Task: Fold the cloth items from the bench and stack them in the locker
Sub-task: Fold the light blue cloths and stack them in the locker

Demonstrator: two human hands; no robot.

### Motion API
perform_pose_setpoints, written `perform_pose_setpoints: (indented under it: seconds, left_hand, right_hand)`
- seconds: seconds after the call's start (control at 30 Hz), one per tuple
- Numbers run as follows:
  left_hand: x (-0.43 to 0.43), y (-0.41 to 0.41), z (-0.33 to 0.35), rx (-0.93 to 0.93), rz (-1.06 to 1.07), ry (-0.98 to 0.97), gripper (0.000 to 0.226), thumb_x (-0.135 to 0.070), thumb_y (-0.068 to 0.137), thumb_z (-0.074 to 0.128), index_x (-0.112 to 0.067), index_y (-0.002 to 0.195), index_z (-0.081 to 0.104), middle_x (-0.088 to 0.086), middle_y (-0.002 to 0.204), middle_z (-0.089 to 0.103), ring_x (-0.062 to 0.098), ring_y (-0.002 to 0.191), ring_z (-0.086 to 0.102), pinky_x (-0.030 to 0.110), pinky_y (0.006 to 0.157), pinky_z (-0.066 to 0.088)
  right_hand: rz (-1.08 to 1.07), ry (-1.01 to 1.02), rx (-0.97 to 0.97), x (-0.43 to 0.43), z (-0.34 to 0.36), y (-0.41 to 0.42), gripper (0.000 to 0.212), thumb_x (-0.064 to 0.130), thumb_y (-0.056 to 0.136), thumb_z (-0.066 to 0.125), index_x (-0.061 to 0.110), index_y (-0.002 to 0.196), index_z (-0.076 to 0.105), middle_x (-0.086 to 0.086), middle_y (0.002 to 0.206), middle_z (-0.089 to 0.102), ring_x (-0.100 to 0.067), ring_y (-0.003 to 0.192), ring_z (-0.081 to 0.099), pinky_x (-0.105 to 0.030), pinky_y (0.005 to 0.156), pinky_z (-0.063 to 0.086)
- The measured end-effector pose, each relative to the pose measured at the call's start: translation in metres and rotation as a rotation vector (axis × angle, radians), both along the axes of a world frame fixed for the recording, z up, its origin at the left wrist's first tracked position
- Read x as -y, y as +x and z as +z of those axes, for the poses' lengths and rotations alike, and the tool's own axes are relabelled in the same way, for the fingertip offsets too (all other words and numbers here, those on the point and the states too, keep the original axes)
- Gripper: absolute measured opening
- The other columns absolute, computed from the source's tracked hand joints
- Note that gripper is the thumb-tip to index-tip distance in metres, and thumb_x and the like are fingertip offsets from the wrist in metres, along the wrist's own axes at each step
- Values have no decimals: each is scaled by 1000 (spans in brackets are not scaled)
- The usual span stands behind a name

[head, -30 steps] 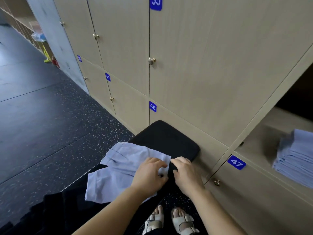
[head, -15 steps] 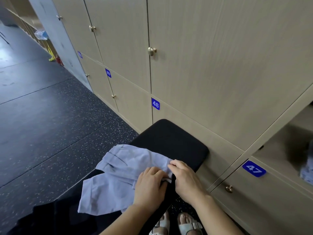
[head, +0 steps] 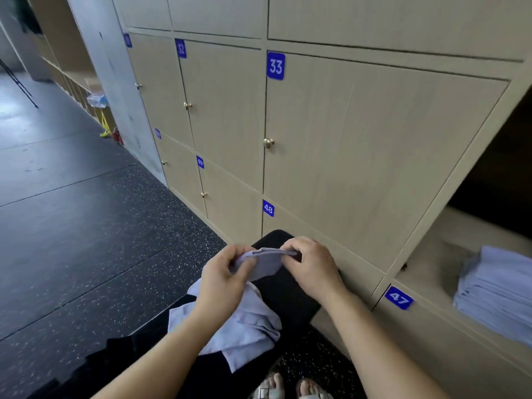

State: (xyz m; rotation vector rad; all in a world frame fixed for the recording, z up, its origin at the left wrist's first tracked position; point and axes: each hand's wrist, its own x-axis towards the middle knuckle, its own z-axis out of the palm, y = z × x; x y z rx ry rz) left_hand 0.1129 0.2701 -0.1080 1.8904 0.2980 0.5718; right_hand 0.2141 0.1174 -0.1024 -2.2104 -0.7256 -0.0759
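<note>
A pale lilac-grey cloth [head: 244, 332], thin and softly creased, is being pinched along its top hem by the left hand [head: 227, 279] and the right hand [head: 311, 269], fingers and thumbs curled onto the fabric, the stretch between them being pulled into a taut flat band. The rest is being left to hang in loose rumpled folds onto the black padded bench [head: 288, 295], round-cornered and matte, just beside the pale wood-grain lockers [head: 359, 139]. A squared stack of folded cloths [head: 498, 295] of the same colour is being kept in the open locker [head: 431, 254] at the right, above plate 47 [head: 398, 298].
</note>
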Motion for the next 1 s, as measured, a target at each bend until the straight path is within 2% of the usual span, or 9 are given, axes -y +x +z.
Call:
perform_pose_setpoints:
  seconds: [0.13, 0.23, 0.33, 0.47, 0.57, 0.7, 0.83, 0.93, 1.0]
  left_hand:
    - [-9, -11, 63, 93, -11, -241, 13, -21, 87, 72, -15, 76, 67, 0, 63, 59, 10, 60, 47, 26, 57, 38]
    - [-7, -18, 109, 147, -105, -438, 8, -16, 91, 68, -10, 88, 71, 4, 76, 68, 15, 73, 56, 29, 69, 44]
    - [4, -23, 151, 205, -212, -496, 13, -13, 94, 61, -5, 96, 71, 6, 84, 72, 16, 79, 60, 29, 75, 47]
    - [23, -33, 198, 261, -311, -497, 15, -16, 92, 63, -3, 96, 70, 8, 84, 72, 19, 81, 62, 33, 78, 47]
    - [37, -40, 223, 246, -412, -487, 31, -25, 83, 73, -3, 104, 70, 19, 99, 73, 27, 90, 65, 42, 85, 47]
    - [56, -49, 249, 204, -529, -461, 40, -23, 77, 71, -5, 112, 68, 14, 106, 74, 29, 99, 70, 34, 81, 55]
    - [77, -52, 277, 259, -553, -496, 38, -25, 75, 69, -7, 109, 70, 12, 105, 74, 25, 95, 72, 32, 78, 58]
    - [91, -52, 298, 306, -594, -505, 33, -22, 77, 69, -6, 106, 71, 13, 104, 74, 24, 92, 71, 31, 76, 58]
    - [97, -53, 311, 336, -622, -508, 29, -21, 78, 68, -6, 101, 72, 13, 101, 75, 23, 90, 72, 29, 74, 58]
  right_hand:
    - [-11, 242, -168, 1, 79, -18, 12, 11, 79, 71, 21, 72, 69, 10, 63, 63, -5, 60, 53, -26, 63, 43]
    - [21, 456, -216, 10, 135, -39, 15, 4, 81, 72, 15, 72, 67, 4, 64, 65, -5, 60, 55, -21, 60, 45]
    - [57, 554, -193, 26, 182, -57, 14, 0, 82, 71, 11, 74, 67, 10, 58, 65, 1, 55, 56, -13, 56, 45]
    - [53, 601, -145, 51, 225, -75, 8, 3, 82, 72, 8, 77, 68, 4, 63, 67, -4, 60, 59, -17, 60, 49]
    - [28, 654, -129, 69, 250, -84, 5, 3, 82, 72, 5, 80, 68, -1, 68, 68, -9, 64, 60, -23, 64, 50]
    - [20, 701, -92, 87, 280, -97, 6, 2, 81, 72, 6, 79, 68, -3, 70, 68, -13, 68, 60, -29, 69, 49]
    - [62, 774, -79, 108, 304, -112, 5, 6, 81, 72, 9, 84, 68, 2, 72, 71, -8, 68, 63, -23, 67, 52]
    - [161, 712, -208, 130, 303, -125, 32, 9, 75, 79, 7, 106, 68, -7, 99, 74, -17, 89, 71, -26, 78, 57]
    - [134, 560, -260, 138, 293, -133, 36, 4, 75, 78, 5, 109, 67, -9, 103, 74, -20, 93, 71, -26, 76, 58]
